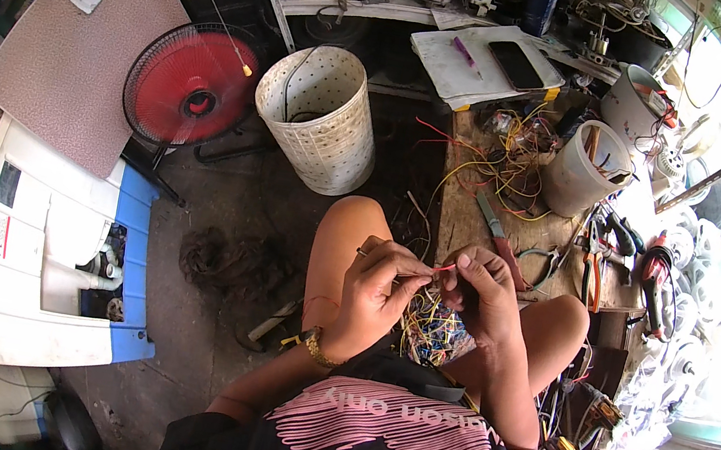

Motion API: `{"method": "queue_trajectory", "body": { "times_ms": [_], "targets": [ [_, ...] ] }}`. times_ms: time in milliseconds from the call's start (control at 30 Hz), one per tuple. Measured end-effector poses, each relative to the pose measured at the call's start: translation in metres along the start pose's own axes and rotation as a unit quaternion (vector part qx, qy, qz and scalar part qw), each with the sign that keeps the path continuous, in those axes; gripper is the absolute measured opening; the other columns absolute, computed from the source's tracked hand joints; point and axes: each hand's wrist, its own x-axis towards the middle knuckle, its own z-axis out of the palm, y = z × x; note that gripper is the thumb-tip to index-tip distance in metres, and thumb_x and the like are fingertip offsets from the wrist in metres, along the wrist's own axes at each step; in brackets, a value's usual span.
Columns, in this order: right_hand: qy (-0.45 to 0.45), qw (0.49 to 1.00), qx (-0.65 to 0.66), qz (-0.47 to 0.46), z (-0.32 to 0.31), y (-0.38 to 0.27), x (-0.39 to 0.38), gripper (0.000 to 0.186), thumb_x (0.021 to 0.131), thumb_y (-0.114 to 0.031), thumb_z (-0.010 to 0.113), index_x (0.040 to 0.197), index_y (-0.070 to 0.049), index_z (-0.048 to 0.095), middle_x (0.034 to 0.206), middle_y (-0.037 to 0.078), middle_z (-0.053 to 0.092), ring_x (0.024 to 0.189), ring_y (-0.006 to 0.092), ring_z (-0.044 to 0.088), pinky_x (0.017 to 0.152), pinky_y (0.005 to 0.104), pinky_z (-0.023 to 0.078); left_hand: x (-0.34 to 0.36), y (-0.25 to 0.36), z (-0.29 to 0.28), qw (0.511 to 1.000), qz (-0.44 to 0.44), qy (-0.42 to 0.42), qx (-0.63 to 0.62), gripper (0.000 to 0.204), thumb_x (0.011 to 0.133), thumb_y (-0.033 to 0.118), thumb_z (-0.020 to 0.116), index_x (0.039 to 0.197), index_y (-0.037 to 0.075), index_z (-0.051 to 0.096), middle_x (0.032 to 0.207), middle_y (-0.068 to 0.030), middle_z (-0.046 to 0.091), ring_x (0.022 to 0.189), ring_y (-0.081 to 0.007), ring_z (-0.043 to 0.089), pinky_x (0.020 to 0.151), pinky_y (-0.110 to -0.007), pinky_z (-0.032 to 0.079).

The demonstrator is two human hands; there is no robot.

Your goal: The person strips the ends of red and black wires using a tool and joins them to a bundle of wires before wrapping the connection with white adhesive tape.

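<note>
Above my lap, both hands meet at a short red wire (pixel 445 268). My left hand (pixel 385 282) pinches one end between thumb and fingertips, and a small dark metallic tip pokes out by its knuckles; I cannot make out what it belongs to. My right hand (pixel 485 289) has thumb and forefinger closed on the wire's other end. Below them, between my legs, lies a heap of cut multicoloured wires (pixel 434 328). Just beyond my right hand, a knife (pixel 495 229) with a reddish handle rests on the wooden bench (pixel 473 182), beside pliers (pixel 549 261).
A speckled white bin (pixel 329 139) stands ahead, with a red fan (pixel 197 93) left of it. Tangled wires (pixel 513 169), a white bucket (pixel 576 190) and orange-handled cutters (pixel 594 264) occupy the bench. Farther back, a phone (pixel 515 66) and pen (pixel 467 56) lie on papers.
</note>
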Motion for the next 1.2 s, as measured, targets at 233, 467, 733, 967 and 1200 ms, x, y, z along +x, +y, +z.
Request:
{"method": "queue_trajectory", "body": {
  "times_ms": [233, 467, 733, 967, 1200],
  "targets": [
    [-0.051, 0.987, 0.133, 0.079, 0.005, 0.012, -0.001, 0.015, 0.093, -0.018, 0.062, 0.085, -0.005, 0.060, 0.069, 0.002, 0.058, 0.051, 0.0093, 0.043, 0.046, 0.0223, 0.031, -0.005, -0.009, 0.009, 0.993, -0.080, 0.065, -0.056, 0.011, 0.077, 0.000, 0.072, 0.084, 0.004, 0.065, 0.085, -0.0058, 0.067, 0.081, -0.0202, 0.059, 0.074, -0.031, 0.044],
    [0.000, 0.994, 0.103, 0.034, 0.012, 0.016, -0.003, 0.017, 0.095, -0.018, 0.059, 0.086, -0.004, 0.060, 0.073, 0.003, 0.060, 0.056, 0.0092, 0.049, 0.051, 0.0226, 0.037, -0.003, -0.006, 0.009, 0.997, -0.037, 0.058, -0.035, 0.010, 0.078, 0.002, 0.073, 0.085, 0.003, 0.065, 0.080, -0.0044, 0.064, 0.072, -0.0151, 0.057, 0.069, -0.027, 0.042],
    [0.008, 0.980, -0.142, -0.141, 0.017, 0.016, -0.007, 0.014, 0.088, -0.002, 0.065, 0.101, 0.003, 0.064, 0.090, 0.006, 0.067, 0.082, 0.0099, 0.061, 0.077, 0.0234, 0.050, -0.009, -0.010, 0.010, 0.932, -0.214, 0.026, -0.291, 0.005, 0.087, 0.003, 0.067, 0.085, 0.001, 0.063, 0.083, 0.0006, 0.058, 0.065, -0.0026, 0.044, 0.057, -0.018, 0.034],
    [0.075, 0.949, -0.254, -0.173, 0.015, 0.019, -0.003, 0.006, 0.089, 0.002, 0.062, 0.094, 0.003, 0.063, 0.088, 0.005, 0.066, 0.080, 0.0088, 0.059, 0.074, 0.0236, 0.049, -0.004, 0.003, 0.006, 0.931, -0.219, 0.064, -0.284, 0.003, 0.092, 0.002, 0.059, 0.092, 0.000, 0.058, 0.088, -0.0006, 0.057, 0.067, -0.0023, 0.046, 0.058, -0.019, 0.038],
    [0.028, 0.991, -0.087, -0.097, 0.009, 0.016, -0.001, 0.018, 0.091, -0.013, 0.065, 0.104, -0.001, 0.061, 0.084, 0.004, 0.068, 0.068, 0.0046, 0.059, 0.056, 0.0171, 0.044, -0.004, 0.000, 0.005, 0.892, -0.239, 0.066, -0.378, 0.006, 0.099, 0.008, 0.050, 0.097, 0.003, 0.051, 0.084, -0.0009, 0.056, 0.058, -0.0003, 0.046, 0.049, -0.014, 0.038]
  ]
}}
